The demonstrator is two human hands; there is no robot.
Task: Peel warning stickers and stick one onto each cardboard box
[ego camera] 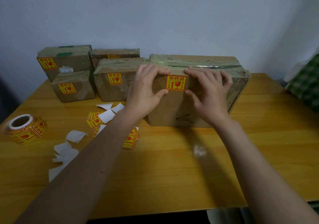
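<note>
A large cardboard box (174, 110) stands at the table's middle, with a yellow and red warning sticker (176, 83) on its front face. My left hand (146, 89) rests flat on the box just left of the sticker, thumb touching its lower left corner. My right hand (205, 89) lies flat on the box just right of the sticker, fingers spread. Several smaller boxes at the back left each carry a sticker, among them one (110, 87) beside the large box and one (72, 89) further left. A sticker roll (25, 129) lies at the left edge.
Loose cut stickers (130, 140) and white backing scraps (65, 151) lie scattered on the yellow wooden table (172, 172) under my left forearm. A green checked cloth (305, 85) sits at the right edge. A wall stands close behind the boxes.
</note>
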